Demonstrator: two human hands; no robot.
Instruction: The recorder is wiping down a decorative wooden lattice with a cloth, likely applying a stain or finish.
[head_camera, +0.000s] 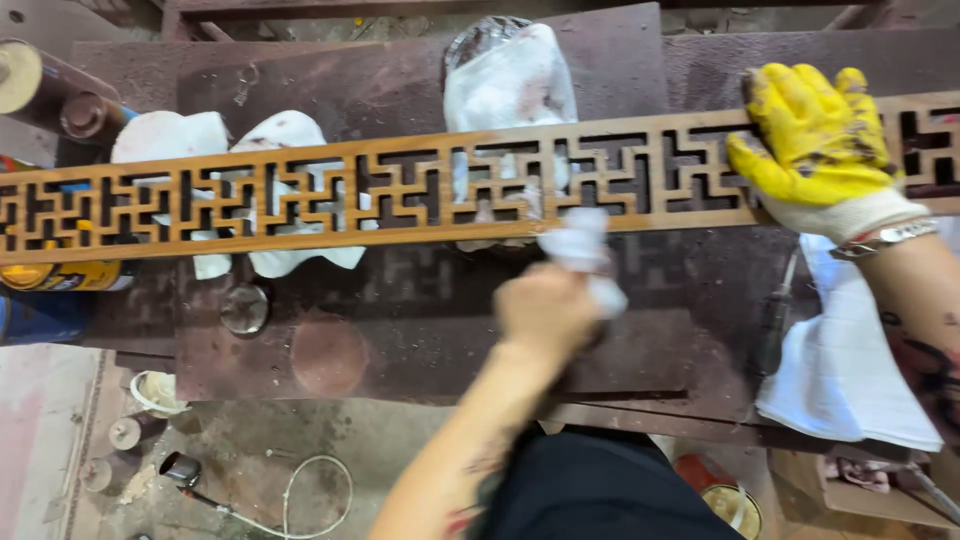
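Left hand bare, fisted around white rag, pressing panel's near edge. Right hand in yellow glove, flat, fingers spread, pinning carved wooden lattice panel. Panel lies lengthwise across dark stained surface; open room on its near side.

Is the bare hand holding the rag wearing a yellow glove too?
No. The left hand gripping the white rag is bare; only the right hand, pressing on the wooden lattice panel, is gloved.
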